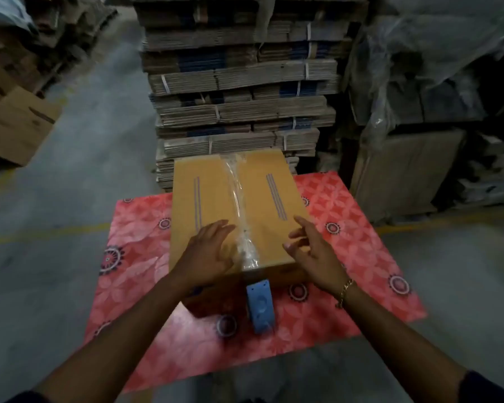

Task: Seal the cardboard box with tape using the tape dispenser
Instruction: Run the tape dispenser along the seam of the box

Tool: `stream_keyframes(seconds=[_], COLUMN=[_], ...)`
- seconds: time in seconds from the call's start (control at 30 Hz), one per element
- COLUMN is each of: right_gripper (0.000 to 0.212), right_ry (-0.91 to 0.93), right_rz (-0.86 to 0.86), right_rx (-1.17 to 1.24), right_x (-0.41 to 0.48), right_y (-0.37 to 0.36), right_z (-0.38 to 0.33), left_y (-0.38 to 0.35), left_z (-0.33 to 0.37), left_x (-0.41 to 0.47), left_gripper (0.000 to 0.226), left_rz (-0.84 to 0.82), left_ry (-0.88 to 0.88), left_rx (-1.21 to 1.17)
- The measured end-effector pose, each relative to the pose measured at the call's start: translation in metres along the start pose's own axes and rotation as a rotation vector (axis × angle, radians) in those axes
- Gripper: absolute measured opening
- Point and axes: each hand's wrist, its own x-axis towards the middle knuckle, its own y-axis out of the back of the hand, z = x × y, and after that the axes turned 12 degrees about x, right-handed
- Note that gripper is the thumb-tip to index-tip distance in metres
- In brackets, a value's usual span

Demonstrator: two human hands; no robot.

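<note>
A brown cardboard box point(213, 199) stands on a red patterned sheet point(361, 228), its flaps closed. A strip of clear tape point(239, 199) runs along the middle seam from the far edge down over the near edge. My left hand point(208, 254) lies flat on the box top, left of the tape, fingers spread. Over the box's near right corner hovers my right hand point(312, 251), fingers apart and empty. The blue tape dispenser point(259, 306) rests on the sheet against the box's near side, between my forearms, with no hand on it.
A tall stack of bundled flat cardboard point(239, 91) rises right behind the box. Plastic-wrapped goods point(425, 82) stand at the right, and open cartons point(15, 123) at the left. Grey concrete floor point(70, 205) with a yellow line surrounds the sheet.
</note>
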Motion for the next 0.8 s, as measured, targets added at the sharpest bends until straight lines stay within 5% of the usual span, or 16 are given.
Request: stream_keyframes(seconds=[0.27,0.53,0.7,0.8], right_gripper=[0.094,0.118,0.087,0.089], right_ry=[-0.337,-0.454,-0.452,-0.461], right_rz=[0.083,0.089,0.092,0.11], right_rx=[-0.118,-0.103,-0.049,-0.009], right_x=[-0.078,-0.086,-0.09,-0.103], right_y=[-0.074,-0.124,-0.13,-0.127], right_z=[0.073,0.123,0.087,0.07], left_y=[-0.05,-0.073,-0.086,-0.088], left_z=[-0.017,-0.017,-0.027,-0.027], left_x=[0.01,0.031,0.033,0.033], left_gripper=[0.104,0.1,0.09,0.084], left_rz=[-0.123,-0.127,-0.016,0.02], left_ry=[-0.339,-0.525,-0.541,-0.548], left_rx=[0.415,0.498,0.488,0.481])
